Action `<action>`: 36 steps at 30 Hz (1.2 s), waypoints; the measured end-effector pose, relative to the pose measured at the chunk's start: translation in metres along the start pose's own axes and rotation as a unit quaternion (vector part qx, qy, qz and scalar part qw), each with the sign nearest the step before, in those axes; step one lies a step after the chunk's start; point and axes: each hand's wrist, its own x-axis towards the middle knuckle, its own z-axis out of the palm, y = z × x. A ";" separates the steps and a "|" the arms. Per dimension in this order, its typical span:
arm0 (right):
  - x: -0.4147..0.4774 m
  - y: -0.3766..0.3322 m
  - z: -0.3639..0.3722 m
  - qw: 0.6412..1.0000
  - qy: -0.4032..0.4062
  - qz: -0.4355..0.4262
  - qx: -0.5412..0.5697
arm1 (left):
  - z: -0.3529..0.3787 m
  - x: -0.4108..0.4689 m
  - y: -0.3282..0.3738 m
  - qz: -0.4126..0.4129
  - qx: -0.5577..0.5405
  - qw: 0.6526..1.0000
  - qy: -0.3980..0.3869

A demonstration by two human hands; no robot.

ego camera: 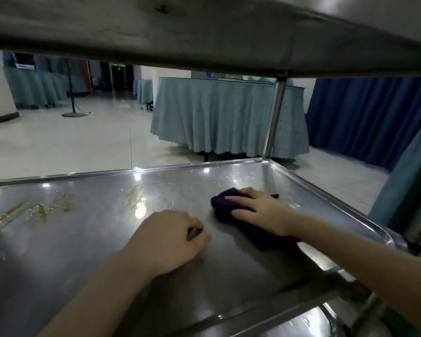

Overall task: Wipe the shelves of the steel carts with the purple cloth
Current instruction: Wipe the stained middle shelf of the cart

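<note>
cloth: folded dark purple cloth right of centre on shiny steel cart shelf | right-hand grip flat, pressing cloth | left-hand grip curled, empty, braced on shelf | risk: yellow-green greasy smears at far left could be spread, not lifted, by one pass

One view only, worn on the head. Set low, looking in between two steel shelves: underside of the upper shelf across the top of the frame, lower shelf filling the bottom half. Facing forward and slightly down along that surface. Very near: both forearms entering from the bottom edge, left hand and right hand around mid-frame. Wide-angle, bowing the shelf rims. Past the far rim and a corner post, out over pale floor to a draped round table and a blue curtain.
</note>
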 end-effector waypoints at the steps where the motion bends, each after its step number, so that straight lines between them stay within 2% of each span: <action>1: -0.001 0.020 -0.012 0.998 0.008 0.055 0.006 | -0.001 -0.002 -0.001 0.005 0.002 1.000 0.002; 2: -0.001 0.042 -0.024 0.991 0.025 0.133 0.003 | -0.001 -0.003 -0.001 0.007 0.002 1.000 0.004; 4: -0.003 0.073 -0.036 0.950 0.066 0.303 -0.038 | 0.001 -0.003 0.001 0.005 0.002 1.000 0.006; 5: 0.001 0.075 -0.034 0.930 0.079 0.354 -0.061 | 0.003 -0.003 0.002 0.002 0.007 1.000 0.006; 6: 0.008 0.067 -0.028 0.925 0.084 0.363 -0.072 | 0.003 -0.002 0.004 -0.001 0.014 1.000 0.005; 7: 0.019 0.051 -0.019 0.936 0.082 0.336 -0.068 | 0.003 -0.001 0.005 -0.003 0.021 1.000 0.001; 10: 0.053 -0.028 0.009 0.982 0.071 0.167 -0.052 | -0.010 0.000 0.007 -0.003 0.015 0.999 -0.043; 12: 0.061 -0.077 0.026 0.995 0.047 0.075 -0.051 | -0.025 -0.006 0.001 -0.004 -0.027 0.996 -0.087; 14: 0.053 -0.088 0.033 0.999 0.021 0.028 -0.027 | -0.042 -0.021 -0.016 -0.019 -0.026 0.996 -0.086; 16: 0.038 -0.060 0.024 0.998 0.038 0.055 0.004 | -0.054 -0.049 -0.046 -0.041 0.018 0.997 -0.066; 18: 0.016 -0.011 0.006 0.983 0.065 0.171 0.000 | -0.062 -0.083 -0.076 -0.060 0.058 0.994 -0.065; 20: -0.004 0.020 -0.011 0.948 0.042 0.309 -0.064 | -0.068 -0.114 -0.101 -0.071 0.067 0.993 -0.068; 22: -0.002 0.009 -0.011 0.925 0.037 0.358 -0.123 | -0.073 -0.137 -0.115 -0.076 0.048 0.994 -0.057; 24: 0.018 -0.042 0.004 0.946 0.074 0.295 -0.112 | -0.075 -0.146 -0.117 -0.080 0.023 0.996 -0.042; 27: 0.063 -0.165 0.043 0.987 0.085 0.123 -0.064 | -0.077 -0.146 -0.108 -0.081 0.012 0.996 -0.022; 29: 0.081 -0.249 0.066 0.997 0.057 0.014 -0.042 | -0.084 -0.147 -0.107 -0.087 0.023 0.996 -0.015; 31: 0.083 -0.296 0.079 0.998 0.012 -0.062 -0.030 | -0.096 -0.152 -0.116 -0.103 0.050 0.993 -0.007; 33: 0.075 -0.283 0.074 0.999 0.006 -0.048 -0.008 | -0.108 -0.167 -0.131 -0.144 0.061 0.988 -0.011; 34: 0.068 -0.261 0.068 1.000 0.028 -0.009 -0.011 | -0.113 -0.178 -0.139 -0.166 0.066 0.984 -0.011; 36: 0.049 -0.202 0.051 0.989 0.067 0.126 -0.029 | -0.120 -0.203 -0.154 -0.199 0.072 0.977 -0.010</action>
